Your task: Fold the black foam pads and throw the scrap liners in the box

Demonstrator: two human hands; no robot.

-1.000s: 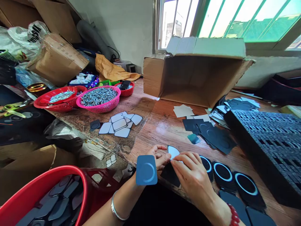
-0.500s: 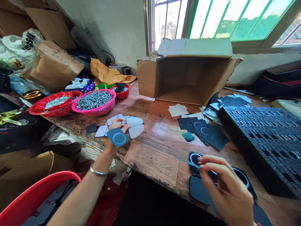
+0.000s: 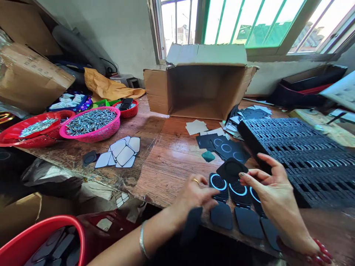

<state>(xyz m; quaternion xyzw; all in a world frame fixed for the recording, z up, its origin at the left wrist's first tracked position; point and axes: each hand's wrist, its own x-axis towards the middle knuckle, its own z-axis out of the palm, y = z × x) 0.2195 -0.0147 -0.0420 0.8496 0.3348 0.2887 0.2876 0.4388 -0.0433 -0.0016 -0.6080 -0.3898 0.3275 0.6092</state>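
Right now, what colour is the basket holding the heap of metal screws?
Pink basket, clearest in the head view.

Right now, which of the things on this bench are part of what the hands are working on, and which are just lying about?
In the work:
- right hand holding a black pad
- left hand at the ringed pads
- plain dark pads at the bench edge

Lying about:
- cardboard box
- pink basket of metal parts
- white pieces
- black tray
- red tub

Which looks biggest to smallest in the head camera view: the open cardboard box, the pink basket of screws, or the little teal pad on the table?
1. Open cardboard box, by far the largest.
2. Pink basket.
3. Teal pad, the smallest, though it lies nearer the camera than both.
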